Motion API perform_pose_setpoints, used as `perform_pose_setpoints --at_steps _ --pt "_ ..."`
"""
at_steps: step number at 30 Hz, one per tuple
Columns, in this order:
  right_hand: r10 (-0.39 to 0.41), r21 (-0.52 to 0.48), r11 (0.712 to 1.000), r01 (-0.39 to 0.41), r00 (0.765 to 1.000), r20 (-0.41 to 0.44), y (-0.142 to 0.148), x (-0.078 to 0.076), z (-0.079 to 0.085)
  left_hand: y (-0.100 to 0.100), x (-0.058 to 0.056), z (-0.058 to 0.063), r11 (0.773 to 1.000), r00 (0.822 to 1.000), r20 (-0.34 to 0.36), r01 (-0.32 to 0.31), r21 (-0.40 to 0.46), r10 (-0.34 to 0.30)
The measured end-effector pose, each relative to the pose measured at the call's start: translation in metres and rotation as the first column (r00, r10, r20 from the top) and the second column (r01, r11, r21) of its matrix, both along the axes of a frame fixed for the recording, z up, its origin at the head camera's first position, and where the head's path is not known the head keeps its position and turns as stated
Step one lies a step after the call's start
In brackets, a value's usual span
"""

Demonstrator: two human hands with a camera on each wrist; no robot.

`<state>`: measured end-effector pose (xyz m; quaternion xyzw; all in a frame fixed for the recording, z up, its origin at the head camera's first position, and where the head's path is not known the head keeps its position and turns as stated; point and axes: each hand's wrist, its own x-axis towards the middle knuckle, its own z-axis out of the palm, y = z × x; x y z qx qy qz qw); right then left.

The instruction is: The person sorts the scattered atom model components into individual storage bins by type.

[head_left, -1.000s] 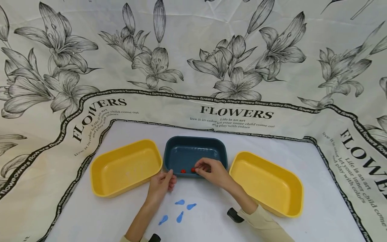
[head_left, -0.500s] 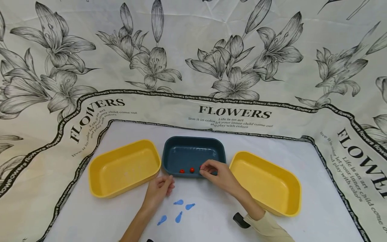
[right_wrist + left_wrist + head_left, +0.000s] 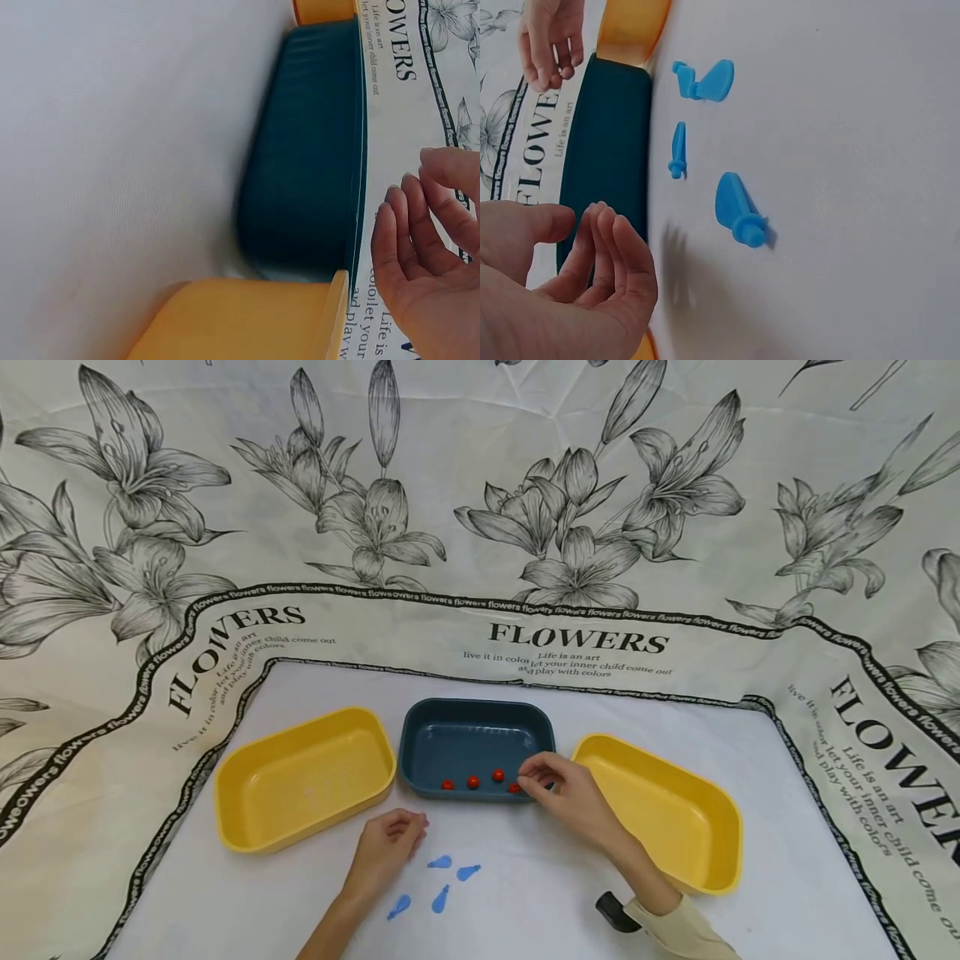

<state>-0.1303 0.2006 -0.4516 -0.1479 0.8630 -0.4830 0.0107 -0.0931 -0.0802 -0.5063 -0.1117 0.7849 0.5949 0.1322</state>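
My right hand [image 3: 573, 795] hovers over the front right corner of the dark blue bin [image 3: 476, 739], thumb and fingers loosely curved. In the right wrist view nothing shows between its fingertips. Several small round red pieces [image 3: 473, 782] lie inside the bin along its front wall, one right at the right fingertips. My left hand [image 3: 388, 845] is held over the white table in front of the left bin, fingers loosely bent around an empty gap. Close to it on the table lie several small blue plastic pieces [image 3: 441, 898], each with a flat paddle and, in the left wrist view, a collared peg [image 3: 750, 229].
A yellow bin [image 3: 303, 785] stands angled at the left of the dark blue one, and another yellow bin [image 3: 667, 814] at its right, partly behind the right forearm. A cloth [image 3: 577, 647] printed with flowers and lettering borders the white tabletop [image 3: 540, 893].
My right hand has moved right along the bin's front edge, letting go of red pieces; more of them now show in the bin. My left hand has drawn back slightly from the bin.
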Motion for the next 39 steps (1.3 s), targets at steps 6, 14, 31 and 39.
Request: perform_pose_setpoints --at_steps 6,14,31,39 --pt "-0.043 0.007 0.999 0.043 0.999 -0.034 0.011 0.005 0.004 -0.004 0.006 -0.002 0.997 0.999 -0.007 0.038 -0.06 -0.039" --pt "-0.104 0.032 0.994 0.106 0.993 -0.052 0.03 0.005 0.005 -0.011 0.019 -0.003 0.982 0.996 -0.025 0.078 -0.173 -0.083" --pt "-0.246 0.08 0.965 0.251 0.967 -0.069 0.073 0.009 0.004 -0.014 0.043 0.001 0.96 0.989 -0.016 0.139 -0.242 -0.147" --pt "-0.276 0.055 0.958 0.281 0.957 -0.09 0.097 0.012 0.001 -0.015 0.05 -0.001 0.948 0.984 -0.054 0.148 -0.28 -0.169"
